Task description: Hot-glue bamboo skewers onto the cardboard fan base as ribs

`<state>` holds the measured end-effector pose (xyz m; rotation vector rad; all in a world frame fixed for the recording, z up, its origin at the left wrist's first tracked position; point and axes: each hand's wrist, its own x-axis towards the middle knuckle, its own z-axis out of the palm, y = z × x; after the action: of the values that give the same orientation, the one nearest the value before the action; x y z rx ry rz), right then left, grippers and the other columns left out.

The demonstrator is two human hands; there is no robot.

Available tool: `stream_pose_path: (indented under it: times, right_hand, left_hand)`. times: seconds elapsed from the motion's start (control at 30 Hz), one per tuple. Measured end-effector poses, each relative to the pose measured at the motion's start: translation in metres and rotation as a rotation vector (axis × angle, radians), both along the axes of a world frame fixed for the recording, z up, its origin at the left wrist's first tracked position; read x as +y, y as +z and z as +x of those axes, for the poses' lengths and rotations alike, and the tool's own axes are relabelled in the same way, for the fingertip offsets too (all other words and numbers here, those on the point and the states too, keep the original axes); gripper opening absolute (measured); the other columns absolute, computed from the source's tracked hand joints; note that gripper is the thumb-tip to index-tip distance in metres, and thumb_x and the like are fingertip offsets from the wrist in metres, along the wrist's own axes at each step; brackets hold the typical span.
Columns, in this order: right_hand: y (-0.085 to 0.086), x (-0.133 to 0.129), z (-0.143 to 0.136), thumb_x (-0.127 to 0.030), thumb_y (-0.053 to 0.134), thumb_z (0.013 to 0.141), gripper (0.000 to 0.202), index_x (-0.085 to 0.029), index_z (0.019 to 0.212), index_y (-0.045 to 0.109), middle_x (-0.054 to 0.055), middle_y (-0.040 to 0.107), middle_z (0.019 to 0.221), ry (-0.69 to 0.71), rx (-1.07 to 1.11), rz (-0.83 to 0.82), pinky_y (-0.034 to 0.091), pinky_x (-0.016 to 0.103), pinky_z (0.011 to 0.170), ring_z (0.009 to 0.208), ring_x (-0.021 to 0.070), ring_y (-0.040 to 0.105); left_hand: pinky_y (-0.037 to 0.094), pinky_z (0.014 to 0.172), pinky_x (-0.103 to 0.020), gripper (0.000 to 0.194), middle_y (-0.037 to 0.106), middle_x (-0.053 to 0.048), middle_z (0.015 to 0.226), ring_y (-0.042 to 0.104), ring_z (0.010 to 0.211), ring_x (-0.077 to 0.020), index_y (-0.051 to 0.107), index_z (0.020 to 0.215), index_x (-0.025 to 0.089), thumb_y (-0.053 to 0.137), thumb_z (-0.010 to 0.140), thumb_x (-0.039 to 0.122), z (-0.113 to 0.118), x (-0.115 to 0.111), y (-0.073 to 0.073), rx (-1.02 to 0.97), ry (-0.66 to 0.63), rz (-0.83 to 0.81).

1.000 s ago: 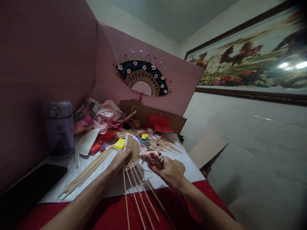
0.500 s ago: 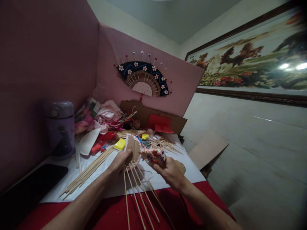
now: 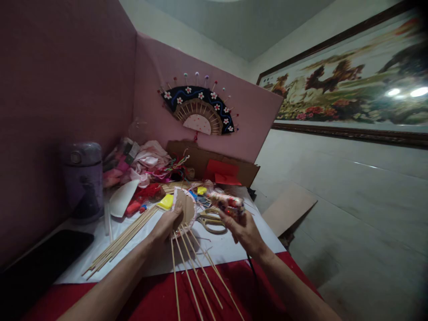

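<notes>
My left hand (image 3: pixel 168 219) grips a semicircular piece of cardboard (image 3: pixel 187 209) edged in pale patterned covering, thumb on its brown face. Several thin bamboo sticks (image 3: pixel 195 276) fan out from the cardboard's lower edge toward me. My right hand (image 3: pixel 246 232) is wrapped round a flower-patterned hot glue gun (image 3: pixel 230 204) with a small red light; its dark cord hangs below. The gun is held to the right of the cardboard, apart from it. Between them, scissors (image 3: pixel 214 221) with gold handles lie on the white sheet, their blades partly hidden behind the cardboard.
A bundle of bamboo sticks (image 3: pixel 123 240) lies left of my hand. Behind are a yellow packet (image 3: pixel 166 202), red packets (image 3: pixel 147 198) and a white scoop-like piece (image 3: pixel 123 200). A purple bottle (image 3: pixel 83 187) and a dark phone-like slab (image 3: pixel 50 252) stand left. A decorated fan (image 3: pixel 200 109) hangs on the pink board.
My right hand has moved the glue gun right and slightly up, away from the cardboard, uncovering the scissors. My left hand and the cardboard stay nearly in place.
</notes>
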<state>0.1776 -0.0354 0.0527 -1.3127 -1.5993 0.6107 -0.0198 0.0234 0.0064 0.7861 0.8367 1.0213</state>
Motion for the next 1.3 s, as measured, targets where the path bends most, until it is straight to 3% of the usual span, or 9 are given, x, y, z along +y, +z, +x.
stream_pose_path:
  times: [0.1, 0.2, 0.37, 0.5, 0.63, 0.83, 1.0, 1.17, 1.3]
  right_hand:
    - [0.007, 0.004, 0.023, -0.054, 0.054, 0.079, 0.044, -0.018, 0.054, 0.051, -0.004, 0.042, 0.038, -0.178, -0.041, 0.144, 0.030, 0.022, 0.037, 0.036, 0.0108, 0.041]
    - [0.004, 0.004, 0.054, -0.053, 0.051, 0.081, 0.040, -0.015, 0.081, 0.063, 0.002, 0.059, 0.054, -0.279, -0.259, 0.181, 0.042, 0.025, 0.048, 0.053, 0.0183, 0.057]
    - [-0.037, -0.013, 0.103, -0.033, 0.037, 0.089, 0.036, -0.017, 0.118, 0.051, 0.012, 0.060, 0.112, -0.257, -0.662, 0.065, 0.046, 0.034, 0.080, 0.099, 0.0241, 0.059]
    - [-0.062, -0.033, 0.122, -0.023, 0.030, 0.088, 0.037, -0.015, 0.117, 0.050, 0.013, 0.058, 0.111, -0.227, -0.791, -0.062, 0.043, 0.035, 0.088, 0.102, 0.0228, 0.056]
    - [-0.063, -0.041, 0.125, -0.021, 0.036, 0.085, 0.034, -0.018, 0.113, 0.055, 0.010, 0.059, 0.107, -0.197, -0.861, -0.170, 0.042, 0.032, 0.085, 0.098, 0.0214, 0.056]
    - [-0.065, -0.010, 0.126, -0.018, 0.040, 0.084, 0.036, -0.015, 0.117, 0.055, 0.013, 0.059, 0.105, -0.338, -1.001, -0.261, 0.038, 0.031, 0.084, 0.099, 0.0232, 0.055]
    - [-0.060, 0.004, 0.121, -0.031, 0.047, 0.086, 0.047, -0.010, 0.128, 0.045, 0.015, 0.060, 0.108, -0.387, -1.039, -0.333, 0.039, 0.031, 0.077, 0.098, 0.0251, 0.057]
    - [-0.029, -0.004, 0.086, -0.030, 0.057, 0.082, 0.021, -0.013, 0.094, 0.064, 0.013, 0.064, 0.088, -0.631, -1.167, 0.034, 0.037, 0.032, 0.069, 0.083, 0.0268, 0.059]
    - [0.001, 0.004, 0.021, -0.027, 0.049, 0.088, 0.021, -0.018, 0.076, 0.064, 0.006, 0.063, 0.077, -0.319, -0.861, 0.478, 0.038, 0.028, 0.068, 0.075, 0.0188, 0.057]
  left_hand:
    - [0.054, 0.051, -0.036, 0.037, 0.068, -0.010, 0.064, 0.063, 0.049, -0.0213, 0.062, 0.098, 0.008, 0.053, 0.082, 0.041, -0.001, 0.000, 0.000, -0.003, -0.001, -0.012]
    - [0.053, 0.050, -0.032, 0.035, 0.067, -0.010, 0.065, 0.063, 0.049, -0.0193, 0.062, 0.094, 0.009, 0.053, 0.082, 0.040, -0.001, 0.003, -0.003, -0.001, 0.020, -0.013]
    - [0.053, 0.049, -0.031, 0.031, 0.066, -0.009, 0.064, 0.062, 0.049, -0.0182, 0.063, 0.087, 0.009, 0.051, 0.083, 0.038, -0.002, 0.010, -0.011, 0.011, 0.007, 0.036]
    - [0.053, 0.050, -0.032, 0.031, 0.066, -0.009, 0.066, 0.062, 0.050, -0.0184, 0.063, 0.087, 0.009, 0.053, 0.082, 0.038, -0.002, 0.010, -0.013, 0.004, 0.019, 0.045]
    - [0.053, 0.048, -0.032, 0.030, 0.066, -0.009, 0.066, 0.062, 0.049, -0.0198, 0.063, 0.089, 0.009, 0.053, 0.083, 0.036, -0.002, 0.007, -0.009, 0.022, 0.024, 0.033]
    - [0.053, 0.049, -0.031, 0.031, 0.066, -0.009, 0.062, 0.062, 0.048, -0.0186, 0.062, 0.095, 0.008, 0.051, 0.084, 0.035, -0.001, 0.003, -0.004, 0.004, 0.037, 0.041]
    - [0.053, 0.050, -0.033, 0.032, 0.066, -0.009, 0.061, 0.062, 0.048, -0.0191, 0.062, 0.086, 0.009, 0.052, 0.083, 0.039, -0.002, 0.007, -0.008, 0.024, 0.042, 0.036]
    - [0.052, 0.047, -0.031, 0.032, 0.067, -0.010, 0.063, 0.062, 0.048, -0.0191, 0.063, 0.089, 0.010, 0.053, 0.082, 0.039, -0.001, 0.003, -0.006, 0.037, 0.023, 0.022]
    - [0.051, 0.050, -0.031, 0.034, 0.065, -0.010, 0.064, 0.060, 0.049, -0.0183, 0.063, 0.083, 0.009, 0.052, 0.082, 0.042, 0.001, -0.004, -0.005, 0.046, -0.031, 0.022]
